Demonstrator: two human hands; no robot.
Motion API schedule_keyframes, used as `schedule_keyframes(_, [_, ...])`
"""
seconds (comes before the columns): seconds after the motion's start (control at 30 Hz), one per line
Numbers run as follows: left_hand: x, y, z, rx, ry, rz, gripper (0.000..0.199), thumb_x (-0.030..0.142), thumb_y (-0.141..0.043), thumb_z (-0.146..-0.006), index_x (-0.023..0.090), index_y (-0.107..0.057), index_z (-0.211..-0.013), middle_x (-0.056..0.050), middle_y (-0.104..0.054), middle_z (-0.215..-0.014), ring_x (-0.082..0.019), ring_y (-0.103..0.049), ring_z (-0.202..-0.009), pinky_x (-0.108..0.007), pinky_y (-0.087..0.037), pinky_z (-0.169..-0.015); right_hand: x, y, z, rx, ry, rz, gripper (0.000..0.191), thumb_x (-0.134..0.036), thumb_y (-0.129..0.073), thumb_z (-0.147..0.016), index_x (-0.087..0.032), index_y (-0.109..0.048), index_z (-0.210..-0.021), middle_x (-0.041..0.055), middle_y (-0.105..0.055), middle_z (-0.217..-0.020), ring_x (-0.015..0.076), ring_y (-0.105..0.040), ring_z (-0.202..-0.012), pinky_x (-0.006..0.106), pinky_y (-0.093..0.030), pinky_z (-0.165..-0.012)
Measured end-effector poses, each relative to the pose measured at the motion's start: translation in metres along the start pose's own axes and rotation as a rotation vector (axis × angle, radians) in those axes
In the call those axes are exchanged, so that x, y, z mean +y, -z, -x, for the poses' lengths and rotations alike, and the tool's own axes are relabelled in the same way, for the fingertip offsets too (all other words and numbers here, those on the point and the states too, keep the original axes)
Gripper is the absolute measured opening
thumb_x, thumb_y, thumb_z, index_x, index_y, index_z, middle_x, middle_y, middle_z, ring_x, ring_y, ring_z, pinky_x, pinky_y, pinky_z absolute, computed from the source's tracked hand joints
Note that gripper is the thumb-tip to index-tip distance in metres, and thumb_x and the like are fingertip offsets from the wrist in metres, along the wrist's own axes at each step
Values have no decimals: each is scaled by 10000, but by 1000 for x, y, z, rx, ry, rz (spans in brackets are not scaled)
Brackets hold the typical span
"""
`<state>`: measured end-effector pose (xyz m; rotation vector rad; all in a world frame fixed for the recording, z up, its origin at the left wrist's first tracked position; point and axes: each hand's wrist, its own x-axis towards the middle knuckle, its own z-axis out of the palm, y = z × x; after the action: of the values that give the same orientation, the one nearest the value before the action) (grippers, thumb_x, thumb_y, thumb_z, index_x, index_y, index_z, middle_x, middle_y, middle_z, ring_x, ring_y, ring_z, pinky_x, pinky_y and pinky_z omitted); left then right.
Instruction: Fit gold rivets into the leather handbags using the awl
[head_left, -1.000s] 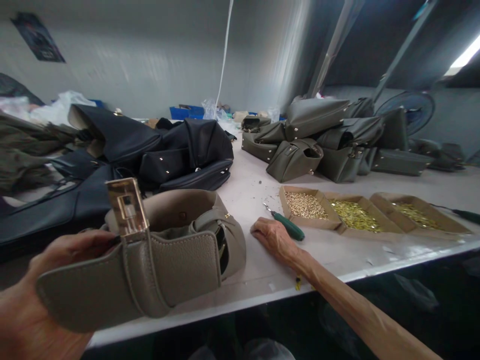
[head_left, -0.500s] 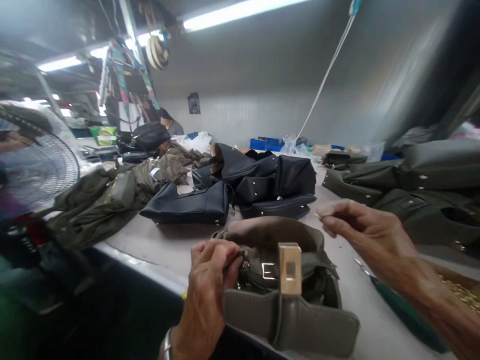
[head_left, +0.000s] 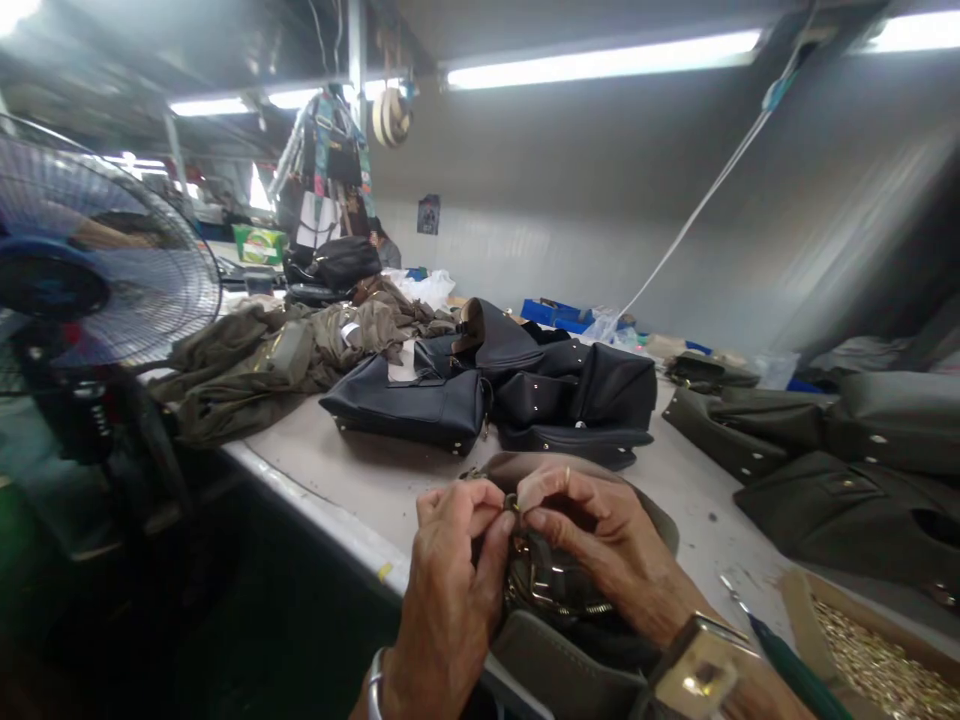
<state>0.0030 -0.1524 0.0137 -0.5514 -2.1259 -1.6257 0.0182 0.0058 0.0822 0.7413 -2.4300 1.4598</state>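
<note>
Taupe bag: lower centre, under my hands; probably light, soft-bodied, steadiest held by its rim.
Left hand: pinching a small strap end, likely bendy.
Right hand: fingertips against it; any grasp, I can't tell.

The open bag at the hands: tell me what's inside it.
Inside the open bag, a gold-coloured buckle and a curved zip show. The right hand and front flap cover part of the opening; the bottom cannot be seen.
</note>
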Motion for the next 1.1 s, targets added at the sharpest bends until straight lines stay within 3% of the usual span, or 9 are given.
schedule_keyframes(0.3, [12, 1, 0, -16, 83, 114, 246, 454, -489, -915, 226, -581, -926, -48, -588, -920, -235, -579, -965, -375, -470, -800, 2, -1, -1, 28, 0, 8, 146, -317, -612, -887, -183, -639, -839, 23, -619, -830, 136, -571, -779, 241, -466, -716])
schedule_keyframes(0.57, [10, -2, -5, -38, 74, 120, 224, 429, -488, -923, 222, -571, -935, -42, -592, -948, -226, -573, -938, -392, -456, -815, 8, -1, -8, 41, -6, -6, 145, -300, -624, -870, -168, -630, -811, 15, -610, -788, 119, -556, -733, 216, -452, -683])
schedule_keyframes(0.67, [8, -3, -7, -34, 30, 100, 201, 406, -488, -928, 219, -562, -924, -35, -596, -932, -219, -565, -912, -395, -451, -808, 6, -3, -11, 59, -83, -27, 194, -338, -626, -850, -156, -593, -792, 8, -572, -740, 108, -518, -654, 209, -429, -601])
schedule_keyframes(0.83, [3, -4, -10, -21, -191, -39, 101, 270, -465, -949, 220, -539, -904, -14, -590, -879, -190, -523, -875, -362, -433, -794, 6, -10, -8, 108, -186, 115, 211, -362, -607, -828, -155, -583, -792, 18, -577, -723, 126, -512, -651, 222, -411, -575])
schedule_keyframes(0.97, [-6, -5, -8, 75, -351, -94, 144, 137, -470, -920, 216, -520, -1030, -50, -562, -1056, -189, -495, -1068, -343, -448, -905, 21, -20, 0, 217, -209, 45, 237, -397, -570, -820, -164, -545, -790, 21, -567, -705, 130, -511, -624, 234, -400, -549])
schedule_keyframes(1.03, [-11, -5, -5, 145, -364, -132, 201, 120, -470, -903, 204, -501, -1083, -75, -536, -1144, -198, -475, -1151, -365, -431, -978, 32, -25, 3, 231, -249, -20, 232, -401, -548, -824, -169, -531, -829, 7, -556, -686, 120, -490, -577, 235, -395, -530])
schedule_keyframes(1.1, [-15, -5, -2, 176, -274, -138, 225, 162, -457, -910, 198, -479, -1131, -101, -494, -1264, -212, -462, -1210, -388, -432, -995, 41, -28, 4, 198, -273, -7, 194, -365, -541, -825, -171, -528, -820, -4, -545, -670, 114, -480, -572, 234, -391, -536])
